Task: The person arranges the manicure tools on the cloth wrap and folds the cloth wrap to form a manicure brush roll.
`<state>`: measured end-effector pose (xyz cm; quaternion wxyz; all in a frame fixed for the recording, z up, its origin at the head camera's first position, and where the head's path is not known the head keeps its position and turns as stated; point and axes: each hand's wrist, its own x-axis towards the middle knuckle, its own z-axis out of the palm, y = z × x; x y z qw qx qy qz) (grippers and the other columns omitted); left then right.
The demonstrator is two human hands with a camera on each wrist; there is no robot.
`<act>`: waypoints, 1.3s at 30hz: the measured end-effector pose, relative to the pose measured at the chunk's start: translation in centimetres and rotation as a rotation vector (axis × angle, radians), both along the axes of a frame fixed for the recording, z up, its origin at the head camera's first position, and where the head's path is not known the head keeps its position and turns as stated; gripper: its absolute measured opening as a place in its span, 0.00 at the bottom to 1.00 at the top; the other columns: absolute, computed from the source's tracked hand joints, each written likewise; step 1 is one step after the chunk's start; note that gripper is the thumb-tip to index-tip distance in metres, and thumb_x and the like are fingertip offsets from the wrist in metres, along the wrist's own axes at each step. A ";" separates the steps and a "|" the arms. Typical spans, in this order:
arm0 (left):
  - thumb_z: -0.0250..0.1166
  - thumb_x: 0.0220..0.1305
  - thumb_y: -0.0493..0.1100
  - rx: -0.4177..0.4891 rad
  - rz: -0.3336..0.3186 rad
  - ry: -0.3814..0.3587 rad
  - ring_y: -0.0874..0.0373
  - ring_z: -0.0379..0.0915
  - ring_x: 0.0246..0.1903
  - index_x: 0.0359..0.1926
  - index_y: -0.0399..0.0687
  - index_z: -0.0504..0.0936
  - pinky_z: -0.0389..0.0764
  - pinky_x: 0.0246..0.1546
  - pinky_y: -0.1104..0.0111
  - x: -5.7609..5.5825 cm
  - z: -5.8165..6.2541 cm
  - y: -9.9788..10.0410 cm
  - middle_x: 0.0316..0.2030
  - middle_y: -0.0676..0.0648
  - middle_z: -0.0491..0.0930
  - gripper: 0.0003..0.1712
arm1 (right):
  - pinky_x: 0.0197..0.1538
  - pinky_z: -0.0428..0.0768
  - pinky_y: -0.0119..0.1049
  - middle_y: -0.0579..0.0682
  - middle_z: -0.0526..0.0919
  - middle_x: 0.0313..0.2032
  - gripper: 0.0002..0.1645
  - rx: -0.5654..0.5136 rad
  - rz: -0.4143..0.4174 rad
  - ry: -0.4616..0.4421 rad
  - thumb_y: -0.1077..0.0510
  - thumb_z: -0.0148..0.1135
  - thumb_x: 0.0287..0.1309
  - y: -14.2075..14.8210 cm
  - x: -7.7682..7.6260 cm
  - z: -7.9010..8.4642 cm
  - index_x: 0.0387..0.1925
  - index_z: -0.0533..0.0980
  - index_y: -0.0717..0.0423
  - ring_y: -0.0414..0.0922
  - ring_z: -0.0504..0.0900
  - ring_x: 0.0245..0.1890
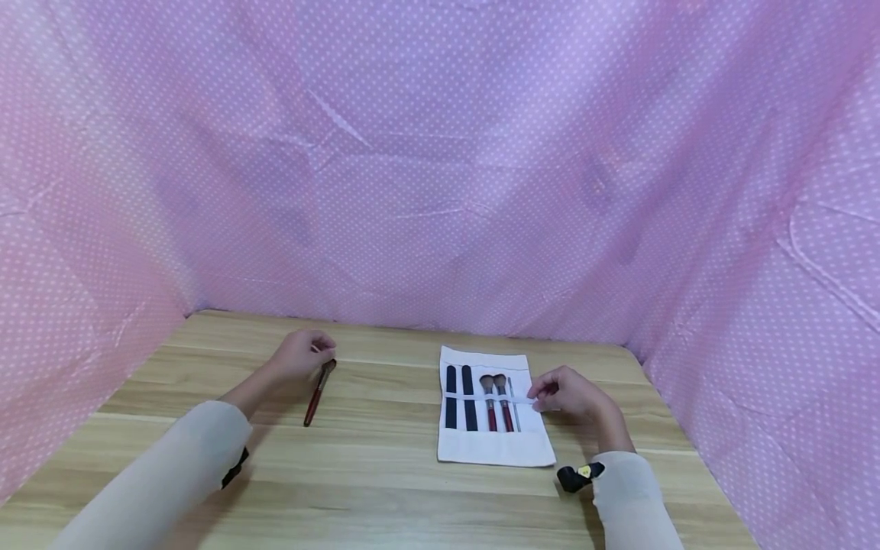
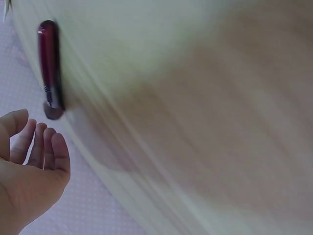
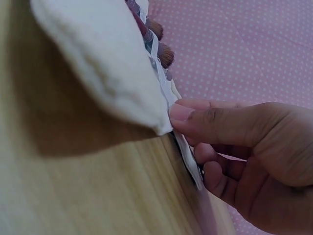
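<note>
A makeup brush (image 1: 317, 397) with a red handle lies on the table at the left, its brown bristle end pointing away. My left hand (image 1: 305, 353) is by that bristle end; in the left wrist view its fingers bend loosely with a gap between them and the brush (image 2: 49, 63). To the right, a white cloth brush roll (image 1: 495, 448) is spread out. Under its elastic band sit two black strips (image 1: 470, 416), two red-handled brushes (image 1: 504, 416) and a thin slim tool (image 1: 517, 420). My right hand (image 1: 571, 393) pinches the roll's right edge between thumb and fingers.
The wooden table (image 1: 385, 489) reaches back to a pink polka-dot curtain (image 1: 426, 191), which also hangs along both sides. A black wrist camera (image 1: 577, 478) is strapped at the right sleeve, close to the roll's near corner.
</note>
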<state>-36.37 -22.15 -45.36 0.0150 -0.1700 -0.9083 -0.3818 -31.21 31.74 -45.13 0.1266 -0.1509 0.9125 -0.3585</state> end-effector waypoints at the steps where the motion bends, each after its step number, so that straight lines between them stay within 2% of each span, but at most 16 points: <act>1: 0.64 0.70 0.36 -0.001 -0.003 -0.003 0.50 0.82 0.40 0.47 0.30 0.83 0.83 0.41 0.61 0.2 -0.1 -0.3 0.38 0.42 0.84 0.11 | 0.34 0.77 0.32 0.47 0.82 0.30 0.06 0.004 0.003 0.002 0.65 0.74 0.57 0.0 0.0 0.0 0.37 0.86 0.55 0.44 0.75 0.33; 3: 0.66 0.69 0.36 0.003 -0.007 -0.013 0.51 0.81 0.39 0.48 0.29 0.82 0.82 0.39 0.64 0.6 -0.3 -0.7 0.37 0.43 0.84 0.12 | 0.34 0.76 0.32 0.46 0.81 0.30 0.06 0.014 0.004 0.005 0.64 0.74 0.58 -0.1 0.1 0.0 0.37 0.86 0.54 0.44 0.75 0.33; 9: 0.73 0.62 0.37 0.031 -0.024 -0.122 0.55 0.78 0.33 0.51 0.27 0.78 0.81 0.29 0.69 1.6 -0.6 -1.2 0.35 0.43 0.82 0.22 | 0.36 0.76 0.32 0.47 0.80 0.30 0.06 0.021 -0.010 0.001 0.64 0.74 0.58 -0.2 0.3 0.0 0.37 0.85 0.55 0.44 0.75 0.34; 12: 0.77 0.59 0.40 0.004 -0.026 -0.159 0.56 0.78 0.34 0.54 0.28 0.77 0.80 0.32 0.69 1.9 -0.7 -1.1 0.36 0.45 0.82 0.28 | 0.36 0.76 0.32 0.48 0.80 0.30 0.06 0.012 -0.005 -0.001 0.64 0.74 0.58 -0.2 0.2 0.1 0.38 0.85 0.56 0.44 0.74 0.33; 17: 0.78 0.56 0.40 -0.031 -0.056 -0.159 0.55 0.78 0.37 0.58 0.28 0.75 0.80 0.39 0.64 2.3 -0.7 -0.3 0.36 0.46 0.82 0.33 | 0.35 0.75 0.31 0.48 0.79 0.29 0.06 -0.001 0.004 0.004 0.64 0.73 0.58 -0.2 0.2 0.0 0.38 0.85 0.58 0.43 0.74 0.33; 20: 0.76 0.57 0.36 -0.034 -0.092 -0.157 0.55 0.78 0.37 0.59 0.27 0.74 0.81 0.40 0.62 2.6 -0.6 0.4 0.36 0.46 0.82 0.32 | 0.34 0.74 0.31 0.48 0.79 0.29 0.06 -0.001 0.002 0.007 0.64 0.73 0.58 -0.2 0.2 -0.1 0.38 0.85 0.58 0.43 0.73 0.32; 25: 0.71 0.58 0.32 0.011 -0.153 -0.154 0.55 0.78 0.39 0.59 0.25 0.75 0.82 0.40 0.66 2.7 -0.5 2.0 0.38 0.45 0.82 0.28 | 0.35 0.74 0.31 0.47 0.79 0.28 0.05 0.000 -0.009 0.004 0.64 0.73 0.58 -0.3 0.2 0.0 0.37 0.85 0.58 0.43 0.73 0.32; 30: 0.68 0.62 0.33 0.102 -0.224 -0.228 0.54 0.77 0.43 0.56 0.28 0.80 0.80 0.44 0.66 2.7 0.1 3.8 0.42 0.42 0.83 0.21 | 0.35 0.75 0.31 0.48 0.80 0.29 0.05 -0.012 -0.001 -0.003 0.66 0.72 0.58 -0.5 0.2 -0.2 0.36 0.84 0.58 0.44 0.74 0.33; 34: 0.66 0.67 0.36 0.137 -0.235 -0.309 0.53 0.76 0.47 0.56 0.32 0.82 0.79 0.50 0.61 2.8 0.8 5.4 0.48 0.42 0.84 0.18 | 0.35 0.75 0.32 0.47 0.79 0.29 0.05 -0.016 -0.004 -0.003 0.65 0.72 0.58 -0.5 0.2 -0.3 0.36 0.84 0.58 0.44 0.74 0.33; 36: 0.65 0.69 0.38 0.138 -0.233 -0.319 0.53 0.76 0.49 0.57 0.34 0.82 0.78 0.53 0.60 2.8 1.1 6.1 0.49 0.43 0.83 0.18 | 0.36 0.75 0.32 0.47 0.78 0.28 0.05 -0.019 -0.003 0.001 0.65 0.73 0.58 -0.5 0.2 -0.3 0.36 0.83 0.58 0.44 0.74 0.32; 39: 0.65 0.71 0.40 0.142 -0.237 -0.311 0.53 0.75 0.48 0.56 0.36 0.82 0.77 0.51 0.60 2.5 1.2 7.2 0.48 0.44 0.82 0.17 | 0.35 0.75 0.32 0.47 0.78 0.27 0.06 -0.032 -0.003 -0.002 0.66 0.73 0.57 -0.5 0.2 -0.3 0.36 0.83 0.59 0.44 0.74 0.32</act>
